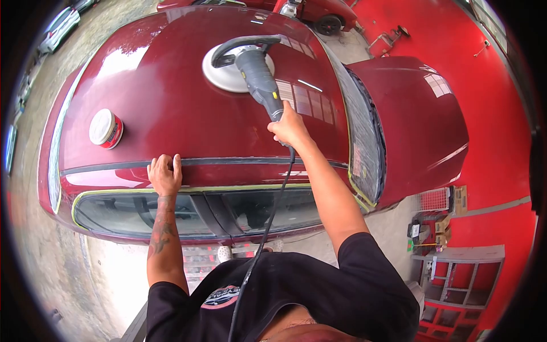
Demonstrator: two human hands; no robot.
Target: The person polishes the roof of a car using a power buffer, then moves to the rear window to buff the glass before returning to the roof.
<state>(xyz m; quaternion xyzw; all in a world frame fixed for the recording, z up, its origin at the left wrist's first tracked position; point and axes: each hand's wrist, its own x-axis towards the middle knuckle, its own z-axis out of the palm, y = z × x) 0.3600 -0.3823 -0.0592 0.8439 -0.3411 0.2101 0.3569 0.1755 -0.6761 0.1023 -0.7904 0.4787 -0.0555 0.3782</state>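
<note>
My right hand (289,125) is wrapped round the rear handle of a dark grey polisher (257,77). The machine's wide white pad (228,74) rests on the dark red car roof (188,108). A black power cord (273,208) runs from the handle down across the side window and over my shirt. My left hand (165,172) rests at the near roof edge on the black trim strip, its fingers bent and partly apart, holding nothing. A white-lidded red tub (106,129) stands on the roof at the left.
Masking film with yellow-green tape covers the windshield (364,137) on the right; tape also outlines the side windows (148,214). Another red car (327,17) is parked beyond. At the lower right are a grey shelf rack (464,279) and boxes (442,228).
</note>
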